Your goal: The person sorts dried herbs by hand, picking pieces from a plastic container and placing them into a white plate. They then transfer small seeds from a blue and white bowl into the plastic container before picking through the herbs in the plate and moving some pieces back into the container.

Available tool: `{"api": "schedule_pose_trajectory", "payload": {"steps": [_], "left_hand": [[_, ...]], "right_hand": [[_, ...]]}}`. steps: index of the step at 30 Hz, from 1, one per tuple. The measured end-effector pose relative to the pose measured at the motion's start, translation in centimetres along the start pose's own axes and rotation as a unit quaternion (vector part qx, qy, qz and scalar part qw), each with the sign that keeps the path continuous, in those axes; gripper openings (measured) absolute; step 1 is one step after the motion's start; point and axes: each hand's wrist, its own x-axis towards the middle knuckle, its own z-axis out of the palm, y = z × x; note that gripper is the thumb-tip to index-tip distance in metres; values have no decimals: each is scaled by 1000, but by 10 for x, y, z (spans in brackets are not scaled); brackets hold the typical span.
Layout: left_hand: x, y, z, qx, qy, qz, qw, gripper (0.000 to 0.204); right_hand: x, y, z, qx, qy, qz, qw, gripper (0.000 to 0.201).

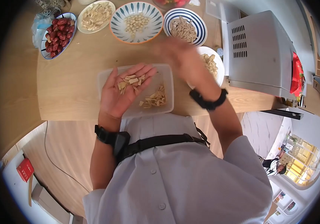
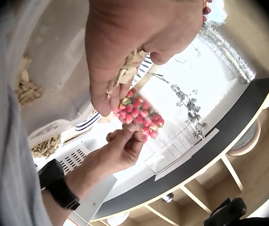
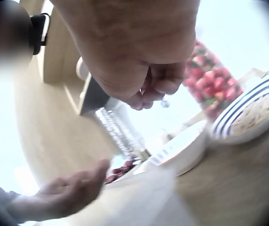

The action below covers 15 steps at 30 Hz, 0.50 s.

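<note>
My left hand (image 1: 121, 91) is palm up above a clear plastic box (image 1: 170, 84), fingers slightly cupped. Pale dried slices (image 1: 131, 82) lie loosely on its palm and fingers, and they show at the finger edge in the left wrist view. More dried slices (image 1: 156, 98) are heaped in the right part of the box. Blurred in the head view, my right hand (image 1: 184, 59) is raised near the blue-striped plate (image 1: 204, 30) and a white plate (image 1: 220, 71) of yellowish slices. Its fingers are curled in the wrist views, with nothing visible in them.
Along the back stand an oval dish (image 1: 43, 50) of red dates, a plate (image 1: 81, 28) of pale slices and a patterned bowl (image 1: 116, 28) with round cream seeds. Behind is a pack of strawberries (image 2: 139, 113). A grey appliance (image 1: 257, 56) borders the right; a person (image 1: 275, 166) is farther off.
</note>
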Motion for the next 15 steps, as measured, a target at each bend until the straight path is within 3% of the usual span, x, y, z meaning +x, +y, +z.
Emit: {"api": "schedule_pose_trajectory", "payload": {"steps": [2, 4, 6, 12, 15], "left_hand": [[0, 2, -15, -57, -42, -15, 997, 70], [-1, 2, -20, -63, -47, -18, 997, 71], [-4, 2, -16, -16, -16, -9, 1000, 70], [-3, 0, -20, -30, 11, -2, 1000, 69], [-3, 1, -23, -34, -19, -3, 999, 67]], "right_hand": [[2, -54, 4, 113, -31, -30, 993, 25], [7, -78, 8, 128, -31, -51, 990, 20], [9, -85, 13, 121, -36, -56, 990, 17], [11, -86, 11, 107, -75, -38, 991, 14], [11, -87, 16, 112, -55, -32, 992, 14]]}}
